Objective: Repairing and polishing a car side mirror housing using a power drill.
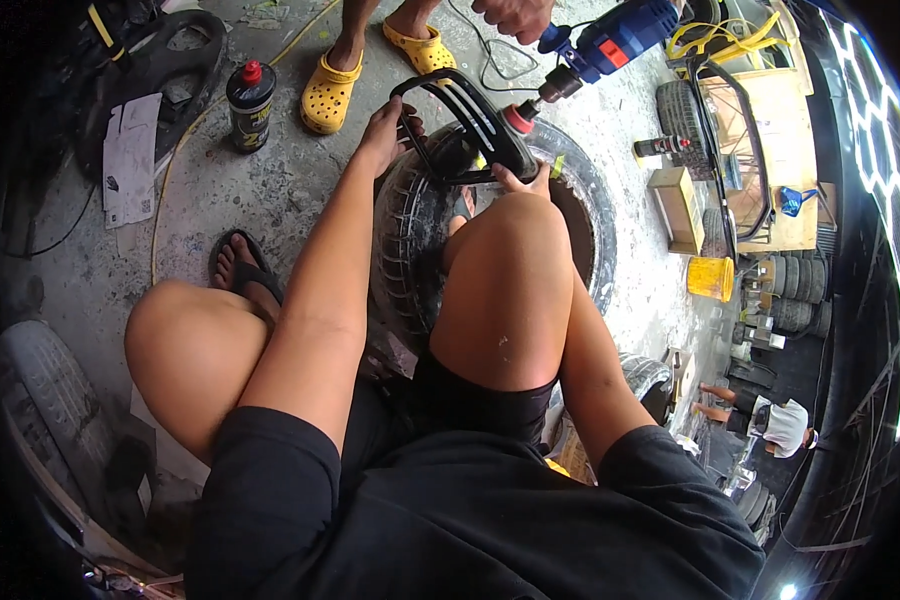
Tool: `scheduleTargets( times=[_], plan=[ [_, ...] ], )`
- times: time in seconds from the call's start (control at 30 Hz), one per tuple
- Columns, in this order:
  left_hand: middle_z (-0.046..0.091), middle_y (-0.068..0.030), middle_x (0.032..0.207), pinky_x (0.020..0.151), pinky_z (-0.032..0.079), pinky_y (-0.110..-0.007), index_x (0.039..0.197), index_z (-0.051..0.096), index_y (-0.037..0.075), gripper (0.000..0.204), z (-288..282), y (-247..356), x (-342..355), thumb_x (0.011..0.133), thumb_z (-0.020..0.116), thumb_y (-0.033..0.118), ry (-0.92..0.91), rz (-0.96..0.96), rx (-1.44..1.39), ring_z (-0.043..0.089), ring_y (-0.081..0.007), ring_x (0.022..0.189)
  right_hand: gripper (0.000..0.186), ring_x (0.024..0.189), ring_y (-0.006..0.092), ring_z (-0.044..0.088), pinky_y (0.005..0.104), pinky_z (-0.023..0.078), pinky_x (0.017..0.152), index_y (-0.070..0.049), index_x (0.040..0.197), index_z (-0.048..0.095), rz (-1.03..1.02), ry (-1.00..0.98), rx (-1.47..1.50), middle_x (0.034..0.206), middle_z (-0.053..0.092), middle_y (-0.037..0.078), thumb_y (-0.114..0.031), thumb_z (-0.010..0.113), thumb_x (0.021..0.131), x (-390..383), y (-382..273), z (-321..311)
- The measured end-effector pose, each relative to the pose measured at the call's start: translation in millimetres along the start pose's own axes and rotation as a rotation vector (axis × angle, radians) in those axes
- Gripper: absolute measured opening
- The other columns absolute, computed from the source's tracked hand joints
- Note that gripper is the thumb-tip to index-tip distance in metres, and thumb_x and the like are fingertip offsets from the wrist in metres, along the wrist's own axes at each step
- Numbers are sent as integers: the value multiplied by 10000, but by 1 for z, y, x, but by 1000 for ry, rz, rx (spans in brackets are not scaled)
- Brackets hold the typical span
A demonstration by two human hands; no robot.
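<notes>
A glossy black frame-shaped trim piece (pixel 502 138) with slots is held over a tire (pixel 406 235) standing between my legs. My left hand (pixel 388 137) is closed around its left side. At its lower right corner, my right hand (pixel 523 179) grips the edge, partly hidden behind my knee. A blue power drill (pixel 615 42) reaches in from the upper right. Its round red-and-black pad (pixel 518 117) touches the right side of the frame. A co-worker's hand (pixel 515 14) is on the drill's front handle; the drill's rear is cut off.
Across from me stand the co-worker's feet in yellow clogs (pixel 330 92). A black bottle with red cap (pixel 251 105), a large black plastic part (pixel 170 75) and a cable lie left. Tires, a yellow bucket (pixel 710 279) and a wooden panel (pixel 775 150) are right. Another person (pixel 782 425) is farther off.
</notes>
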State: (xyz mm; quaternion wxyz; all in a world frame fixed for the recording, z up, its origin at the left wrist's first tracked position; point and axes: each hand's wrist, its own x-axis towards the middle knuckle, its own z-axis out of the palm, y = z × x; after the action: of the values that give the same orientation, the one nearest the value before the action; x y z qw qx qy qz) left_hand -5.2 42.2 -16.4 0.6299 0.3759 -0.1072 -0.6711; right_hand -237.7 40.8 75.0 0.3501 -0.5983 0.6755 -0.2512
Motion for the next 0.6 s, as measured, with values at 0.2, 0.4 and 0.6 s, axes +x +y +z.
scheduleTargets(
  times=[0.2,0.4,0.6],
  plan=[
    [555,-61,825,740,467,-350,935,487,74,331,1,-1,0,930,363,381,-6,-3,9,556,-173,784,871,915,275,552,364,430,791,-30,1233,331,-37,35,-31,1017,555,202,-384,782,578,3,3,0],
    [549,-70,808,730,479,-345,940,480,63,330,-2,-1,1,935,354,368,-14,16,1,555,-172,763,735,911,243,549,345,419,799,-15,1169,385,-164,-35,118,1008,565,152,-301,772,612,-4,-5,2],
    [546,-69,812,733,480,-343,944,479,64,325,-2,-2,0,936,352,363,-29,15,4,554,-168,771,639,910,243,549,353,412,798,-39,1144,466,-75,-60,132,1000,585,127,-313,760,647,-15,-16,1]
  ],
)
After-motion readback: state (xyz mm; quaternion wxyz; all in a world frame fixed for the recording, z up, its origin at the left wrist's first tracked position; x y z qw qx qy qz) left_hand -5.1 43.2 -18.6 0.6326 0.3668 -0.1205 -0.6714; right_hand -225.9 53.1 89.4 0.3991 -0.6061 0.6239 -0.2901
